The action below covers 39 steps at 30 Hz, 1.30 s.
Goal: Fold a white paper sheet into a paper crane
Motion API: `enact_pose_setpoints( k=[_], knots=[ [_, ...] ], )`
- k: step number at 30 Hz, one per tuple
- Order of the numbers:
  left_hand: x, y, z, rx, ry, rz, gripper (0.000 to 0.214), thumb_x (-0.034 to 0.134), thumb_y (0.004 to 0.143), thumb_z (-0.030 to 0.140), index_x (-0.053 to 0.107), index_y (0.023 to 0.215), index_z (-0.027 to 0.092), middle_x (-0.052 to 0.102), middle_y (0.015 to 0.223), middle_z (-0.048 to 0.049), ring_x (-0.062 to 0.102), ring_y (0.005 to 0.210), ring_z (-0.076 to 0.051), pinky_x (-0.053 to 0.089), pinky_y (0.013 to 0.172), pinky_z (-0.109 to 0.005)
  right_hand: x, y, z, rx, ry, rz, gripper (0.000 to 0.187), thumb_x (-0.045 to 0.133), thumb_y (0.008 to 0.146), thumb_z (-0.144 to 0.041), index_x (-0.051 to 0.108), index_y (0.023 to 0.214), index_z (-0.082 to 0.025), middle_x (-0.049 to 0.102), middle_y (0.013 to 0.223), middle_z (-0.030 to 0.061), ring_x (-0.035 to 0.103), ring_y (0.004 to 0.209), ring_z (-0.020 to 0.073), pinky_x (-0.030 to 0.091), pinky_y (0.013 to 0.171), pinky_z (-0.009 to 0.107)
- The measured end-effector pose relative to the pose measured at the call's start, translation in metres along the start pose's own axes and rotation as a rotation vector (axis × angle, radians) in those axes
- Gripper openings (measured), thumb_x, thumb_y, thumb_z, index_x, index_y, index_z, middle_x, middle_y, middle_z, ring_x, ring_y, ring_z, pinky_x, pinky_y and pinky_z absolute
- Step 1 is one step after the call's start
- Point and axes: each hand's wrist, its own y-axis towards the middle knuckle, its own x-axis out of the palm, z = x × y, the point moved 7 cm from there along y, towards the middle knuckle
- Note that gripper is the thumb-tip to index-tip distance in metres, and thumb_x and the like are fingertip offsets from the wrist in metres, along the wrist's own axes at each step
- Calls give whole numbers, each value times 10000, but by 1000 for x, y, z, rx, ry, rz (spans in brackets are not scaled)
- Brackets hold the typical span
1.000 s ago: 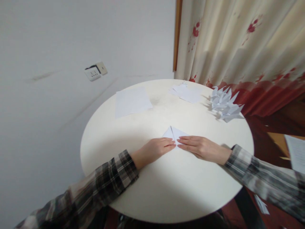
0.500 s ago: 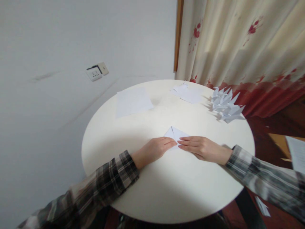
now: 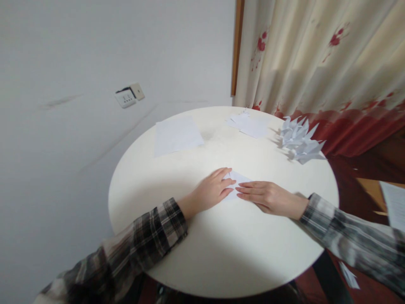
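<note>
A small folded sheet of white paper lies on the round white table, with crease lines near its far corner. My left hand rests over its left side, fingers spread, the tips touching the paper's upper and middle part. From the other side, my right hand lies on the paper's right part with its fingers stretched out and pressing flat. The fingertips of both hands nearly meet in the middle. Much of the paper is covered by my hands, so its full outline is hidden.
On the white table, a large paper sheet lies far left. Smaller paper pieces lie at the back. Several folded paper cranes stand at the right edge. Behind are a wall and a curtain.
My left hand has moved up along the paper and spread its fingers, covering the far left corner that showed before. My right hand has stayed in place.
</note>
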Motion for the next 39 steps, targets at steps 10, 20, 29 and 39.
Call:
enact_pose_setpoints(
  k=[10, 20, 29, 39],
  knots=[
    [0, -1, -6, -64, 52, -89, 395, 411, 924, 365, 466, 1258, 161, 440, 1368, -112, 386, 1272, -224, 338, 1034, -398, -3, 1, -1, -10, 18, -7, 444, 392, 819, -33, 521, 1241, -85, 567, 1254, 123, 419, 1265, 189, 434, 1018, 367],
    [3, -1, -5, -20, 85, -84, 396, 413, 926, 351, 449, 1286, 189, 418, 1384, -119, 375, 1284, -226, 352, 1020, -395, 0, -1, 2, 11, 53, -3, 532, 407, 752, 17, 508, 1259, -108, 558, 1266, 118, 407, 1274, 180, 434, 1013, 381],
    [3, -1, -3, 5, 123, -79, 413, 417, 925, 355, 453, 1292, 168, 420, 1378, -138, 385, 1278, -240, 361, 1021, -390, 0, -1, 2, 12, 40, -13, 514, 389, 753, 23, 521, 1239, -80, 554, 1272, 112, 415, 1268, 179, 425, 1024, 364],
    [4, -1, -3, 7, 134, -67, 410, 406, 929, 349, 451, 1295, 170, 423, 1375, -137, 397, 1270, -239, 357, 1028, -381, 0, -1, 2, 19, 37, -18, 526, 399, 747, 25, 521, 1244, -95, 559, 1266, 110, 409, 1272, 179, 423, 1027, 365]
  ],
)
